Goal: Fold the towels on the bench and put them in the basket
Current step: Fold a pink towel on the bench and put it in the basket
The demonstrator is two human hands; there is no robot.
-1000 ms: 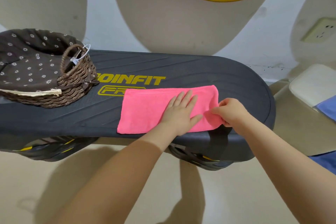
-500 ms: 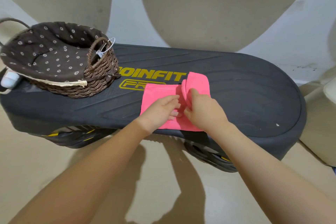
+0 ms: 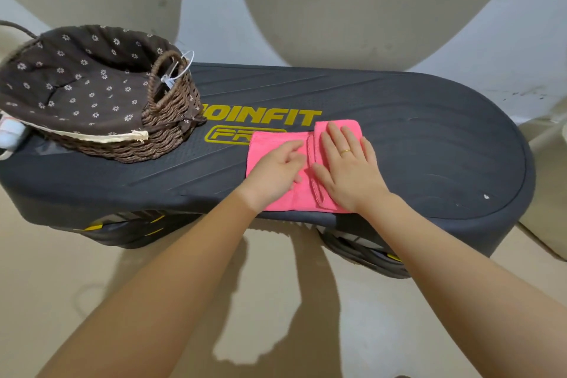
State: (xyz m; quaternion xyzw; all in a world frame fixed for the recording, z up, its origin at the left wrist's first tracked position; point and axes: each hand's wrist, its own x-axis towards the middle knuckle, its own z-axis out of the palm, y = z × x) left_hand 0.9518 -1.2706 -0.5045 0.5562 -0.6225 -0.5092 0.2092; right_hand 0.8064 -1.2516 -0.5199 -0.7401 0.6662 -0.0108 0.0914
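Bright pink folded microfibre towel [image 3: 277,144] lies on dark grey oval plastic bench [image 3: 429,138], near front edge, over yellow logo. R hand [image 3: 348,167] flat, fingers straight, pressing folded-over right part. L hand [image 3: 276,169] rests on left part, fingers loosely bent. Brown wicker basket w/ floral fabric liner [image 3: 171,120] on bench's left end, apart from towel.

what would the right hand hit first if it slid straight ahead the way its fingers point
The right hand lies flat on the pink towel, fingers pointing away toward the wall. Going on, it would probably pass the towel's far edge onto the bare bench; nothing else seems to lie in that line.
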